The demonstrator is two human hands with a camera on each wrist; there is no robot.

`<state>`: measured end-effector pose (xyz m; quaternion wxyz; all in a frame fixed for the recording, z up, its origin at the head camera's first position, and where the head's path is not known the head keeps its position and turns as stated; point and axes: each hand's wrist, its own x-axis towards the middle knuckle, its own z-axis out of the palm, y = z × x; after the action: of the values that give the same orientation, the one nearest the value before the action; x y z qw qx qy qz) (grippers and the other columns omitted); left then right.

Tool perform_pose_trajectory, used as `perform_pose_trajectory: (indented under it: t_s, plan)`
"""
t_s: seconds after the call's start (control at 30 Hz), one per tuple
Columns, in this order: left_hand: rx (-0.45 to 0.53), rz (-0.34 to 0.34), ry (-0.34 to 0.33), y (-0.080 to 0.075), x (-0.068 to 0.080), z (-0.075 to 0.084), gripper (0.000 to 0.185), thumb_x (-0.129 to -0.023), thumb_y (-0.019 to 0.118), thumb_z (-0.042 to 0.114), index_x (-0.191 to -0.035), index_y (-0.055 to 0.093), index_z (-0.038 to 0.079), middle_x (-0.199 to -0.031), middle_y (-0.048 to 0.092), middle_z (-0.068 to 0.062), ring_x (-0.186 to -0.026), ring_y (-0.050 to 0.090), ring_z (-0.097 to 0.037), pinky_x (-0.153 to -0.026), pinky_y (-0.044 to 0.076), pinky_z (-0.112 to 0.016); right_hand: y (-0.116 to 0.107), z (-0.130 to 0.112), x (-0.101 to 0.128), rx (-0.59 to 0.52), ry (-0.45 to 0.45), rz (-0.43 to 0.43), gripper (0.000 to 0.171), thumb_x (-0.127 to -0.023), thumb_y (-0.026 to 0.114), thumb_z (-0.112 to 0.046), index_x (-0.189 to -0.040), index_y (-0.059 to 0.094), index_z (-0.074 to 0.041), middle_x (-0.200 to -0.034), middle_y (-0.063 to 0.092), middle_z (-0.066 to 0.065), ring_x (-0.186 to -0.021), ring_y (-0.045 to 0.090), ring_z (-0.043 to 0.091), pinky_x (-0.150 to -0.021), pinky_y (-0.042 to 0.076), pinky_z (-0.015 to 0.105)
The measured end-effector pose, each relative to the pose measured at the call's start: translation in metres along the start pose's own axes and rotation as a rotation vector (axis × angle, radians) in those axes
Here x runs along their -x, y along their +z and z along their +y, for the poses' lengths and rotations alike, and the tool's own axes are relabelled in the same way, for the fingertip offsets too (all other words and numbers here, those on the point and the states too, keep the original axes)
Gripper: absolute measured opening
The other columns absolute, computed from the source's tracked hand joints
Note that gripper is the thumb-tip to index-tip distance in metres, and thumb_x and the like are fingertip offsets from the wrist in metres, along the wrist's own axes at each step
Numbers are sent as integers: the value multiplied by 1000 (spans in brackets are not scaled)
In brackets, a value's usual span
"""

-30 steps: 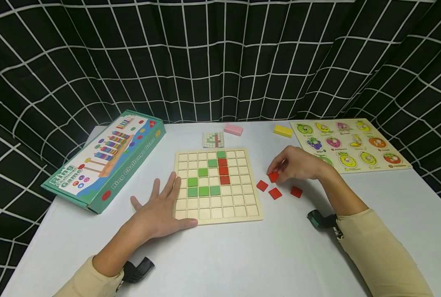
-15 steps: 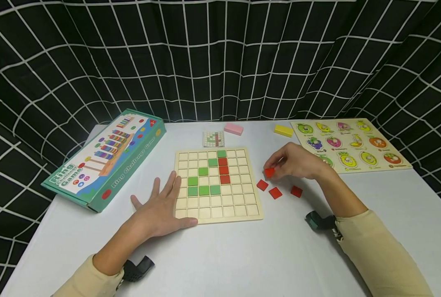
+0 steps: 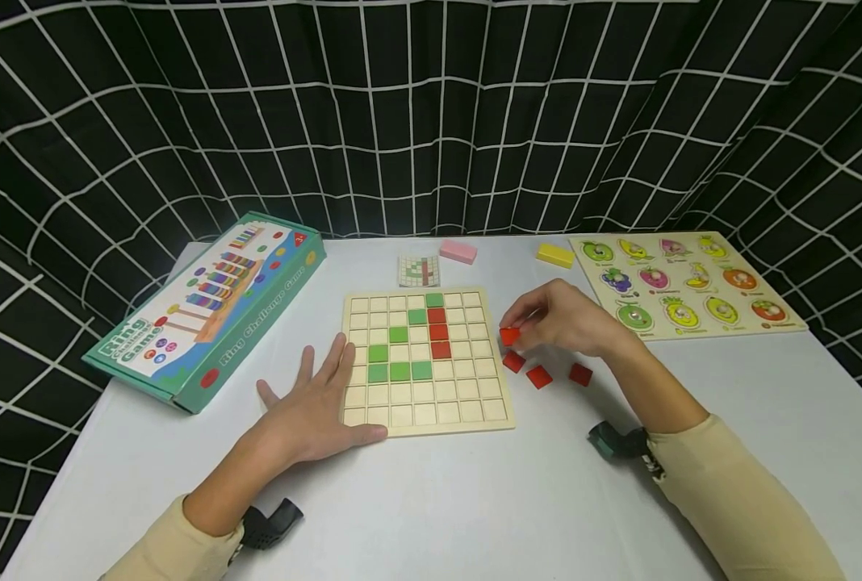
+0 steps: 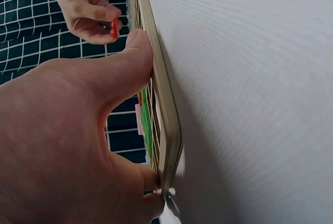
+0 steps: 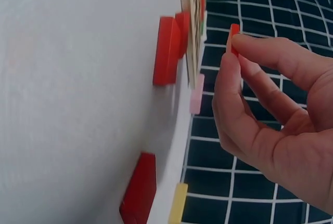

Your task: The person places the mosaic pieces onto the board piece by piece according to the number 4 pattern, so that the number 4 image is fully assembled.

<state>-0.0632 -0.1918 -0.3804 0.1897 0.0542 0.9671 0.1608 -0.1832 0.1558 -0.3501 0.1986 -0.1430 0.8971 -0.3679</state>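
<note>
A wooden grid board [image 3: 409,393] lies flat on the white table, with several green tiles and 3 red tiles set in its cells. My left hand [image 3: 307,420] rests spread on the board's left and front-left edge; the left wrist view shows the thumb [image 4: 136,52] along the rim. Between thumb and fingers my right hand [image 3: 565,319] pinches a red square tile [image 5: 234,36], held above the table just right of the board. Below that hand, loose red tiles [image 3: 539,377] lie on the table.
A small pattern card [image 3: 419,272] lies behind the board, near a pink block [image 3: 458,252] and a yellow block [image 3: 555,256]. On the left is a green game box [image 3: 206,315]; a fruit puzzle board [image 3: 685,282] lies back right. A dark gridded curtain surrounds the table.
My right hand has moved left toward the board, carrying the pinched red tile. The left hand has stayed on the board.
</note>
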Motion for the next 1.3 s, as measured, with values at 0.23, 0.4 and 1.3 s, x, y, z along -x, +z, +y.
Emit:
perform_pose_trajectory:
  t_s: [0.23, 0.4, 1.3]
  plan:
    - [9, -3, -1, 0, 0, 0, 124, -82, 72, 72, -168, 9, 9, -177, -5, -7, -159, -6, -51, -97, -4, -96, 9, -6, -3, -4, 9, 7, 26, -82, 85, -6, -107, 81, -11, -101, 74, 8, -98, 58, 27, -79, 52, 33]
    - [10, -8, 3, 0, 0, 0, 124, -83, 71, 72, -168, 8, 9, -177, -6, -6, -159, -7, -50, -97, -5, -96, 18, -15, -5, -9, 25, 3, 26, -82, 86, -7, -107, 81, -11, -100, 73, 8, -93, 60, 26, -74, 53, 31]
    - [7, -24, -2, -1, 0, 0, 124, -83, 70, 73, -168, 7, 8, -177, -7, -8, -159, -8, -51, -95, -4, -96, 58, -51, -18, 44, -19, -94, 26, -76, 89, -4, -98, 84, -16, -93, 74, 3, -91, 62, 21, -73, 53, 28]
